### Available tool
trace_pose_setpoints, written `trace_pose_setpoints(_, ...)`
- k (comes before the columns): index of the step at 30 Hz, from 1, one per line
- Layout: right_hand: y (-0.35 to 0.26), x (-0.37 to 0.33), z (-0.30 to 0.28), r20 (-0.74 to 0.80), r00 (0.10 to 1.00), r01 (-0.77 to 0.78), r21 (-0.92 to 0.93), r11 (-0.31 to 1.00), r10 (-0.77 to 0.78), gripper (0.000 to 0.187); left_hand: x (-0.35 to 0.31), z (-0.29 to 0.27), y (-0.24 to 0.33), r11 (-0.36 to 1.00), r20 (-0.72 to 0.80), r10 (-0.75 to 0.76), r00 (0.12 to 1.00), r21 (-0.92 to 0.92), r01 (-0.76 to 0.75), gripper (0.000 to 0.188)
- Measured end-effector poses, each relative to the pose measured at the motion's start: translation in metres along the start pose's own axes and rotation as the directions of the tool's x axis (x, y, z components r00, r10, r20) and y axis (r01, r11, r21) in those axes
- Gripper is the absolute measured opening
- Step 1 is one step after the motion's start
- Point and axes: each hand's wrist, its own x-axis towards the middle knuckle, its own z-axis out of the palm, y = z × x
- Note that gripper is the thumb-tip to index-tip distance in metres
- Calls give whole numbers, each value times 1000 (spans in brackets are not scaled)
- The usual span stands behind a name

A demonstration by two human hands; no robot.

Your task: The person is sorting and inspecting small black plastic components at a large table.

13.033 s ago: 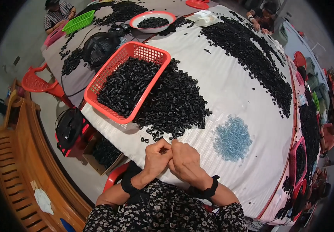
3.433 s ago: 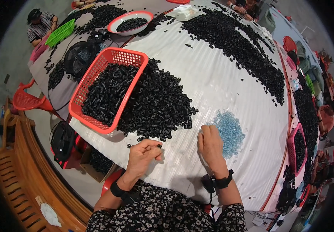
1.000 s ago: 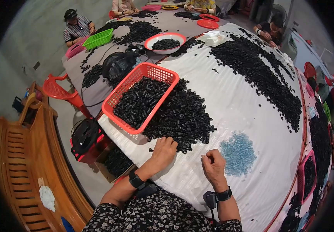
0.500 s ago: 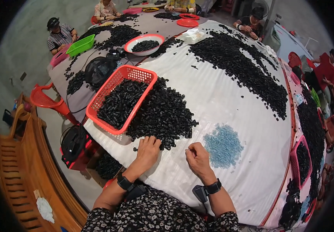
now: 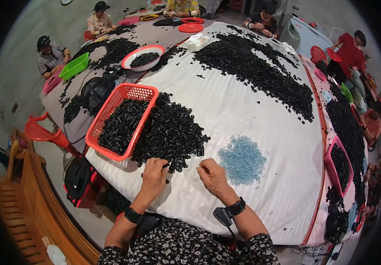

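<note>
At the near edge of a heap of small black cylindrical plastic parts (image 5: 172, 132), my left hand (image 5: 154, 174) is closed, with a small black part at its fingertips. My right hand (image 5: 213, 177) is held in a pinch over the white cloth (image 5: 283, 145), between the black heap and a pile of small pale-blue clear pieces (image 5: 242, 161). Whatever its fingers grip is too small or hidden to make out. A red plastic basket (image 5: 136, 92), filled with the same black parts, stands tilted against the heap's left side.
A black fan (image 5: 97, 93) and a red-rimmed white bowl (image 5: 142, 66) of black parts lie beyond the basket. More black parts (image 5: 256, 70) spread across the far table. A pink basket (image 5: 348, 185) stands at the right. A wooden bench (image 5: 36, 212) is at left. Several people sit around.
The whole view has shifted, so the table sits further left and higher. My left hand has lifted from lying over the heap's edge and now pinches a black part. My right hand stays pinched.
</note>
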Motion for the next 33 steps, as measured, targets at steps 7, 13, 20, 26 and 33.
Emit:
trace_pose_setpoints(7, -1, 2, -1, -16, 999, -38, -7, 999, 38, 8, 9, -10, 15, 954, 68, -77, 995, -285, 93, 22)
trace_pose_setpoints(13, -1, 2, -3, -29, 1000, -7, -14, 1000, 7, 10, -1, -4, 27, 885, 239, -137, 961, -407, 227, 18)
trace_pose_setpoints(20, 2, 1, -1, -18, 1000, -14, -27, 1000, 13, 10, -4, 7, 35, 882, 328, -69, 942, -420, 211, 18)
trace_pose_setpoints(26, 0, 3, 1, -1, 1000, -23, -49, 999, 23, 11, -7, 3, 28, 804, 429, -172, 887, -459, 378, 19)
trace_pose_setpoints(33, 1, 3, 2, -14, 1000, 8, -97, 995, -9, 4, 1, -1, 21, 748, 447, -116, 887, -549, 374, 20)
